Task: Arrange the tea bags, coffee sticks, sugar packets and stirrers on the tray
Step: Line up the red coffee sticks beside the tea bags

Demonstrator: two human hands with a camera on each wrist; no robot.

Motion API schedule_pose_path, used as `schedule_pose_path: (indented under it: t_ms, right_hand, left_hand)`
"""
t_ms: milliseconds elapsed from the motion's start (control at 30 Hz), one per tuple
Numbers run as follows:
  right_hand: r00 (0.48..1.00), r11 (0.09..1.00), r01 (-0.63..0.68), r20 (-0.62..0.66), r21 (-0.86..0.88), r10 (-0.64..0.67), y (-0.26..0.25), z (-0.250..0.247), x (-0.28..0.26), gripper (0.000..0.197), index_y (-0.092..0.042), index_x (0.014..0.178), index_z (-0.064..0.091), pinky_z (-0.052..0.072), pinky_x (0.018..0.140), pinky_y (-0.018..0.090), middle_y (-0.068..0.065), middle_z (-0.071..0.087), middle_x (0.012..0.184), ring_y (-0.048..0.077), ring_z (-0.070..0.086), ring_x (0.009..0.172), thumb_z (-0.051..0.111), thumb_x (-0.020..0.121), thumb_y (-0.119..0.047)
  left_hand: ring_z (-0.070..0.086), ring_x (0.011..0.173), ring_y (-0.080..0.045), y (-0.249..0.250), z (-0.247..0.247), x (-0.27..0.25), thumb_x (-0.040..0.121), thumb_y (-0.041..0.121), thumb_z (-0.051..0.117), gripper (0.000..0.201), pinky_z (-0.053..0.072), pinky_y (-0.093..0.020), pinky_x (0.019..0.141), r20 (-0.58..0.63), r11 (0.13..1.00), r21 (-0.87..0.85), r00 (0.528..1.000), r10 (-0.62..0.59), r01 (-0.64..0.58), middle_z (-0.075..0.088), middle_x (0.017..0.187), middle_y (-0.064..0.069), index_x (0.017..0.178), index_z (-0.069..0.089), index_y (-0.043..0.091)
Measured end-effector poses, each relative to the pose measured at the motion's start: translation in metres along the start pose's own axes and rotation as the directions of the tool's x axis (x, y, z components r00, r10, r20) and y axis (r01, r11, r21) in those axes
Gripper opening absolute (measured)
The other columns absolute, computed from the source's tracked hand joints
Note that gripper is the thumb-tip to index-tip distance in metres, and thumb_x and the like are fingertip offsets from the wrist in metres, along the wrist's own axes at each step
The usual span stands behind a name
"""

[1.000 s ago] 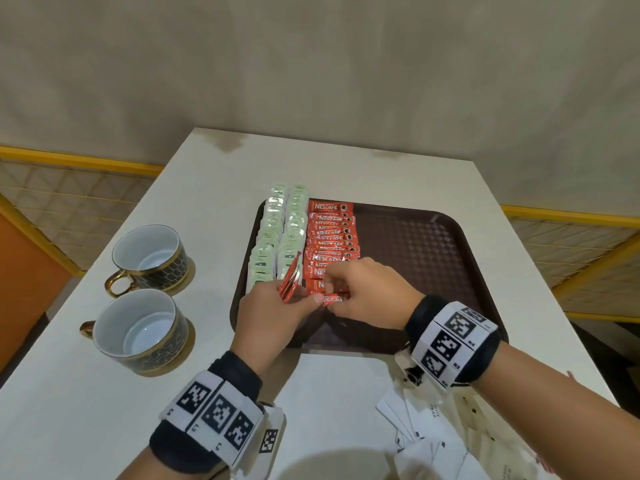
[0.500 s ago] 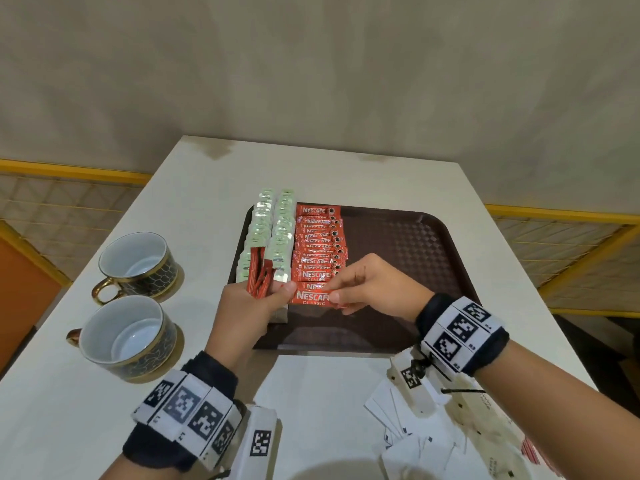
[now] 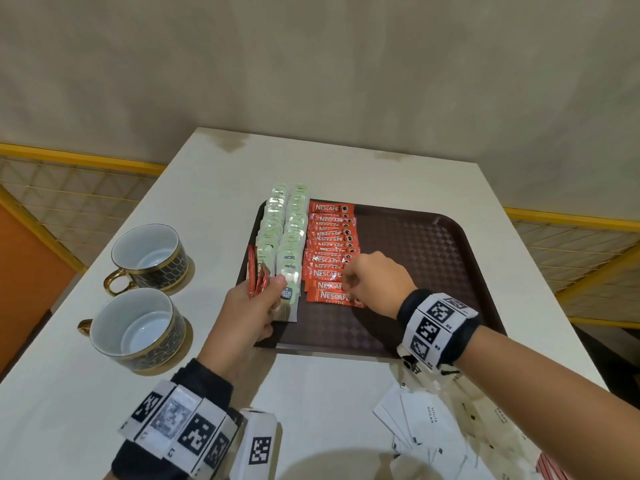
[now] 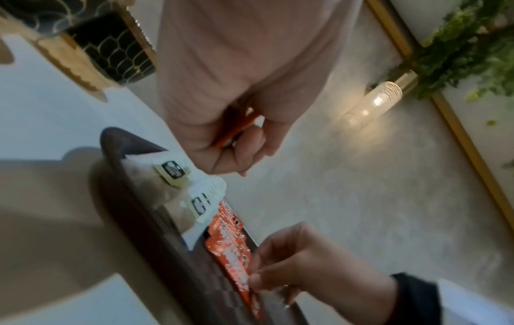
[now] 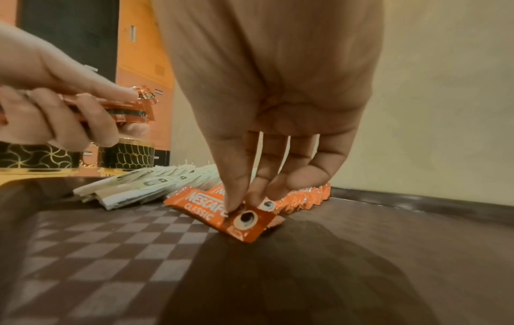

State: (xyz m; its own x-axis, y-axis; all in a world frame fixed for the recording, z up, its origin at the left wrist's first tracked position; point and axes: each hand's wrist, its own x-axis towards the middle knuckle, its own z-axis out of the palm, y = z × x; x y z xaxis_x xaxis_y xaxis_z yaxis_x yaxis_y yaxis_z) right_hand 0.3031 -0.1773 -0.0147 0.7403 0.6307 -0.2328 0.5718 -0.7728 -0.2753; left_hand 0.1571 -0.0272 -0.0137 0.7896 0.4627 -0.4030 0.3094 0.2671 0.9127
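A brown tray holds two columns of green tea bags and, beside them, a column of overlapping red coffee sticks. My right hand pinches the right end of the nearest coffee stick, which lies at the near end of that column; the right wrist view shows the fingertips on its face. My left hand hovers over the tray's left edge and grips a bundle of coffee sticks upright, also seen as a bundle from the right wrist.
Two empty black-and-gold cups stand on the white table to the left of the tray. White sugar packets lie loose on the table near my right forearm. The tray's right half is bare.
My right hand has taken one stick from the bundle and lowered it onto the near end of the red column. My left hand drew the bundle back to the left.
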Motion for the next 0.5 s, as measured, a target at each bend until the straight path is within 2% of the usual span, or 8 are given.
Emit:
schedule_pose_path:
  t_ms: [33, 100, 133, 233, 367, 500]
  right_hand:
    - [1.0, 1.0, 0.012, -0.003, -0.026, -0.012, -0.002, 0.0, 0.001, 0.011, -0.019, 0.083, 0.069, 0.057, 0.076, 0.038, 0.001, 0.067, 0.089, 0.023, 0.065, 0.082, 0.063, 0.086, -0.011]
    - [1.0, 0.997, 0.028, -0.008, -0.071, -0.029, -0.005, 0.0, 0.004, 0.012, -0.018, 0.088, 0.07, 0.056, 0.076, 0.038, 0.003, 0.067, 0.093, 0.025, 0.065, 0.084, 0.059, 0.089, -0.013]
    - [0.999, 0.996, 0.031, -0.009, -0.086, -0.032, -0.006, 0.0, 0.005, 0.012, -0.017, 0.09, 0.07, 0.056, 0.076, 0.038, 0.004, 0.067, 0.095, 0.027, 0.065, 0.085, 0.058, 0.091, -0.014]
    - [0.999, 0.994, 0.038, -0.008, -0.107, -0.039, -0.009, -0.001, 0.007, 0.009, -0.017, 0.093, 0.068, 0.055, 0.076, 0.038, 0.005, 0.066, 0.097, 0.027, 0.065, 0.087, 0.06, 0.09, -0.018]
    - [0.995, 0.982, 0.074, 0.078, -0.175, -0.061, -0.012, 0.0, 0.005, 0.017, -0.015, 0.096, 0.066, 0.055, 0.076, 0.038, 0.003, 0.065, 0.095, 0.025, 0.064, 0.086, 0.068, 0.086, -0.028]
    - [0.992, 0.967, 0.091, 0.102, -0.24, -0.068, -0.015, 0.004, 0.007, 0.013, -0.011, 0.099, 0.063, 0.055, 0.08, 0.043, 0.006, 0.065, 0.099, 0.027, 0.063, 0.089, 0.064, 0.089, -0.019]
  left_hand:
    - [0.034, 0.046, -0.005, 0.0, 0.001, 0.001, 0.095, 0.026, 0.057, 0.041, 0.031, -0.015, 0.038, 0.032, 0.999, -0.032, 0.999, -0.022, 0.023, 0.041, 0.054, 0.009, 0.123, 0.05, -0.003]
    - [0.034, 0.049, -0.005, 0.002, 0.003, 0.001, 0.096, 0.024, 0.056, 0.038, 0.033, -0.015, 0.04, 0.096, 0.993, -0.094, 0.994, -0.059, 0.068, 0.04, 0.056, 0.007, 0.127, 0.05, 0.004]
    - [0.036, 0.05, -0.005, 0.003, 0.004, 0.001, 0.096, 0.023, 0.056, 0.034, 0.035, -0.015, 0.04, 0.124, 0.988, -0.121, 0.989, -0.076, 0.091, 0.042, 0.055, 0.008, 0.127, 0.051, 0.009]
    - [0.04, 0.052, -0.006, 0.005, 0.006, 0.0, 0.098, 0.013, 0.051, 0.03, 0.036, -0.015, 0.041, 0.173, 0.967, -0.199, 0.977, -0.124, 0.158, 0.05, 0.053, 0.009, 0.128, 0.052, 0.01]
    - [0.048, 0.058, -0.008, 0.006, 0.004, 0.0, 0.097, 0.003, 0.047, 0.029, 0.044, -0.015, 0.043, 0.187, 0.941, -0.265, 0.969, -0.162, 0.208, 0.054, 0.072, -0.001, 0.125, 0.054, 0.004]
    - [0.056, 0.06, -0.009, 0.003, 0.003, 0.001, 0.095, 0.003, 0.054, 0.028, 0.051, -0.017, 0.049, 0.18, 0.939, -0.274, 0.97, -0.163, 0.209, 0.059, 0.079, -0.005, 0.122, 0.056, 0.003]
